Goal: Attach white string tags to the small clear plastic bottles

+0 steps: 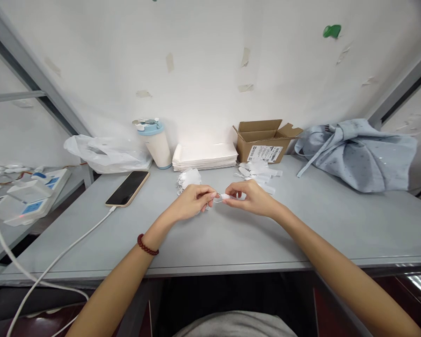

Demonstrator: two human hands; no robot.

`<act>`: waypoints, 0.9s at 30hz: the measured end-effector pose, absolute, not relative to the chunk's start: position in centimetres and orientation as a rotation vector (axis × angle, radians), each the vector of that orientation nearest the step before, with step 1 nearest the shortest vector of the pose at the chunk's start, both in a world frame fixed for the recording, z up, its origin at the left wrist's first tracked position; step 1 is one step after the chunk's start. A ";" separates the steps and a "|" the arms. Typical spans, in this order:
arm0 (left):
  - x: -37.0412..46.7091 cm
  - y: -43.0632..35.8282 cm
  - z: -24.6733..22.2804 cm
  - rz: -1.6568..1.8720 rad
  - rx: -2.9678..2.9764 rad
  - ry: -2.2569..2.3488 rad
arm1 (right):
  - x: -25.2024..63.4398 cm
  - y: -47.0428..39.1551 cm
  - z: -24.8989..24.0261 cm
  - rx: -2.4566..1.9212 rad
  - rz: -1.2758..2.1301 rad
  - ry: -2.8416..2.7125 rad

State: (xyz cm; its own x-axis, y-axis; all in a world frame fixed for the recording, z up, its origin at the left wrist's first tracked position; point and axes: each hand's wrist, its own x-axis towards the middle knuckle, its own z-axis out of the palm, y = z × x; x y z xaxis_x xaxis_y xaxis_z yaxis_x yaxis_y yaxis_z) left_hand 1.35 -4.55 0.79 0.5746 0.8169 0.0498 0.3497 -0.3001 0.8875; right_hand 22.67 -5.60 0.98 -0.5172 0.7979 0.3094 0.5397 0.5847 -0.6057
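My left hand (197, 201) is closed in a pinch on a thin string, with a bit of white showing below its fingers. Facing it, my right hand (247, 196) pinches a small white piece (225, 196), and a loop of white string runs between the two hands. Both hands are just above the grey table (214, 243). Behind my left hand lies a bundle of white tags (190, 178) with strings. Loose white pieces (257, 171) are scattered behind my right hand.
A stack of white envelopes (205, 157), an open cardboard box (266, 142) and a cup (157, 145) stand along the wall. A plugged-in phone (128, 188) and a plastic bag (108, 153) are at left, a blue cloth bag (359, 154) at right.
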 end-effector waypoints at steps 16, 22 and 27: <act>1.4 -4.8 0.9 0.584 2.014 0.995 | 22.8 -5.8 1.2 -1.051 0.615 -2.276; 1.5 -4.8 0.4 0.538 2.084 0.991 | 22.7 -6.0 1.1 -1.014 0.601 -2.300; 1.5 -4.9 0.5 0.514 2.042 0.983 | 22.4 -6.0 1.0 -0.982 0.581 -2.308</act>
State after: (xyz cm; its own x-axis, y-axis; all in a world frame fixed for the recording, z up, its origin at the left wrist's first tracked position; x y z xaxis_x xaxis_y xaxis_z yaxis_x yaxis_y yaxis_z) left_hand 1.54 -4.88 0.47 0.6161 0.7874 0.0183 0.4648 -0.3823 0.7986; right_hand 22.44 -6.04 0.97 -0.5752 0.7517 0.3225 0.5094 0.6377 -0.5778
